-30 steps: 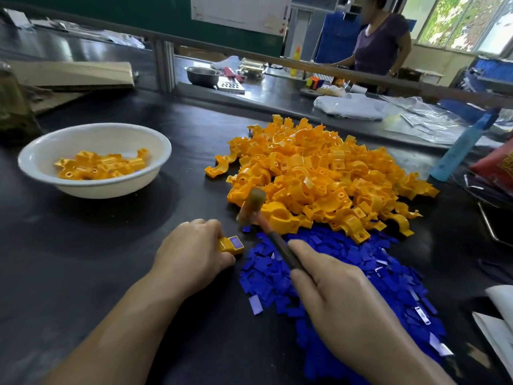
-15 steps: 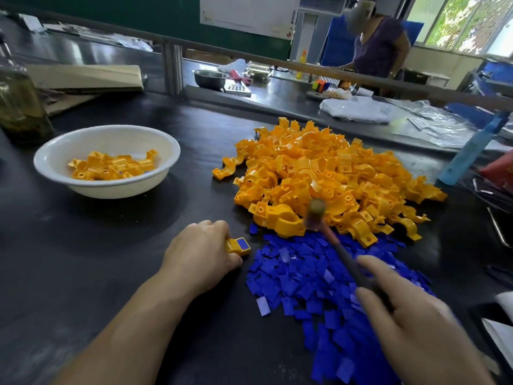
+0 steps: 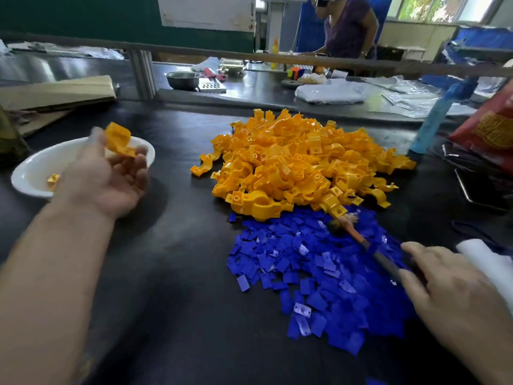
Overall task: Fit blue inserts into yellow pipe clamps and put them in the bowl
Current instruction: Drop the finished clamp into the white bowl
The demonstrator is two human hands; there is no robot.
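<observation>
Head view: the only view, looking down over a black work surface (image 3: pixel 172 279).
Left hand (image 3: pixel 111 176): stretched out over the near edge of the bowl, palm up, fingers loosely spread and not closed round anything.
Finished piece: one yellow plastic pipe clamp (image 3: pixel 119 141) is at the left fingertips, over the bowl. It is blurred, so whether it touches the fingers cannot be told. No blue insert can be made out in it.
Bowl: a white round bowl (image 3: pixel 33 173) stands at the left of the surface. The left hand covers most of it, and a bit of yellow plastic shows inside near the front wall.
Right hand (image 3: pixel 455 295): low at the right edge, thumb and fingers grasping the dark handle of a small hammer (image 3: pixel 358 237).
Hammer position: it lies slanted across the blue pile, with its dark head resting near the yellow heap.
Clamp stock: a big heap of loose yellow clamps (image 3: pixel 299 162) sits in the middle of the surface, well apart from the bowl.
Insert stock: a flat spread of small blue rectangular inserts (image 3: pixel 291 273) lies in front of the heap and touches its near edge.
Left background: folded brown cardboard (image 3: pixel 55 90).
Far bench: a steel bowl (image 3: pixel 183 79) and a white plastic bag (image 3: pixel 333 91). A person in a purple top (image 3: pixel 349 29) stands behind them.
Right side: a light blue bottle (image 3: pixel 441 115) stands beside a red printed bag (image 3: pixel 494 126).
</observation>
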